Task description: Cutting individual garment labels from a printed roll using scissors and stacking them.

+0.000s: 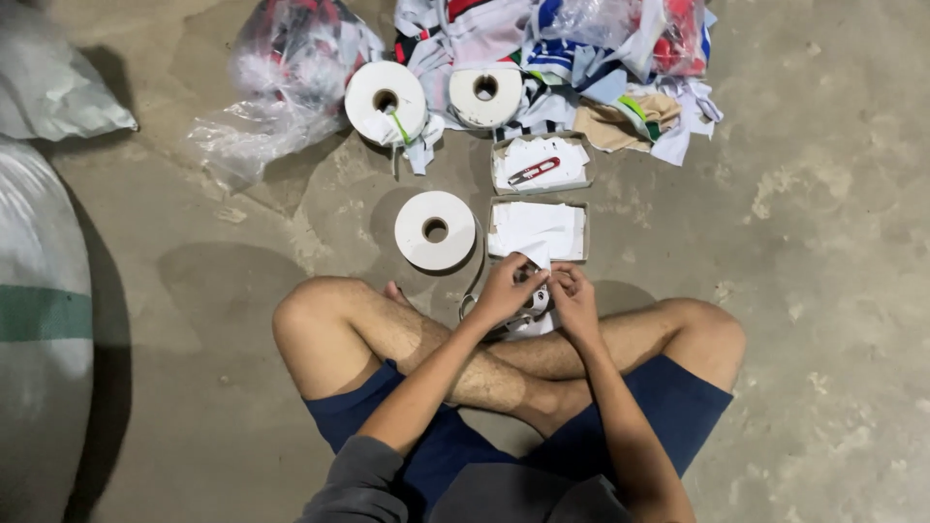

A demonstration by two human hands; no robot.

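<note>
My left hand (506, 289) and right hand (574, 298) pinch 1 white fabric piece (534, 302) together, just below the near cardboard tray (538, 231).

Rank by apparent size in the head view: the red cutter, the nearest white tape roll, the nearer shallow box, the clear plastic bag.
1. Clear plastic bag
2. Nearer shallow box and nearest white tape roll: look too alike to rank
3. Red cutter

Concrete floor (823, 291): rolls (435, 230), boxes (539, 232), perhaps cloth (620, 58).
</note>
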